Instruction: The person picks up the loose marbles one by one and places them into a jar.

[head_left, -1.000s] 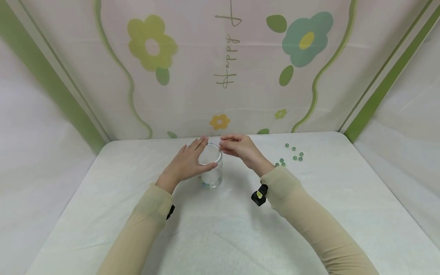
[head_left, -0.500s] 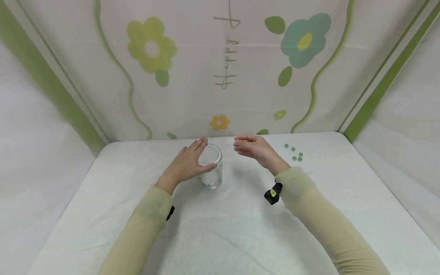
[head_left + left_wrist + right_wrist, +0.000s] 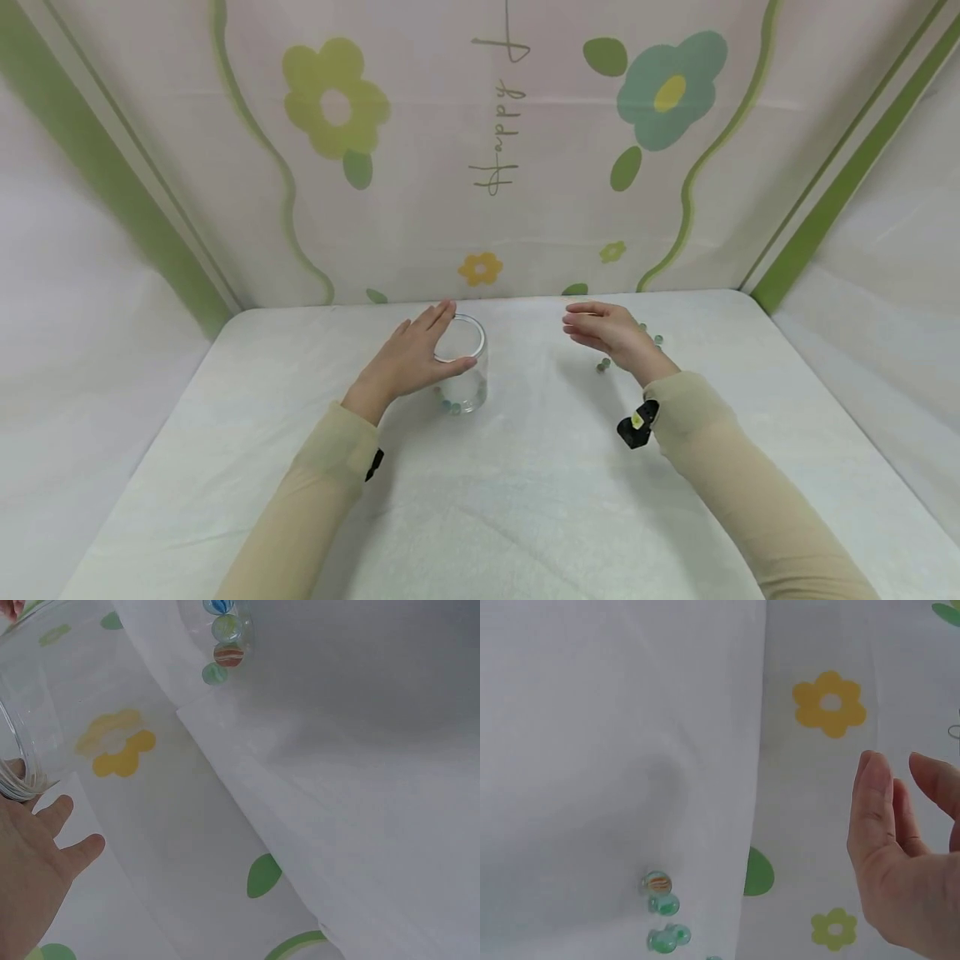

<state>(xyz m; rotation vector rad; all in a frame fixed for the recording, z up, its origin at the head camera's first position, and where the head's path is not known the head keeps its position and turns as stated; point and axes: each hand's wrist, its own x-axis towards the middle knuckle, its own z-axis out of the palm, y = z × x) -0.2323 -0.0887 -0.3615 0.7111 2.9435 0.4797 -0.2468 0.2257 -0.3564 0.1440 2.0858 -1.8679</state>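
My left hand [image 3: 408, 357] is spreading wide over the left side of the glass jar's [image 3: 477, 387] rim, its thumb lying along the near side and its fingers reaching toward the far side. The jar is standing upright, left of centre near the tabletop's [image 3: 510, 508] far edge, with a few marbles [image 3: 455, 408] lying at its bottom. My right hand [image 3: 611, 333] is hovering well to the jar's right, thumb and fingers slightly apart, with nothing showing between them. Loose marbles [image 3: 665, 904] are lying around it toward the far right corner; it is partly hiding them, so I am not getting a sure count.

I am judging rolling to be the main risk: these round pieces are sitting in close clusters, so fingertips clipping one could be sending its neighbours toward the far edge. A slick marble could also be slipping from a loose pinch. With my left hand touching so high, a sideways push could be tipping the jar.
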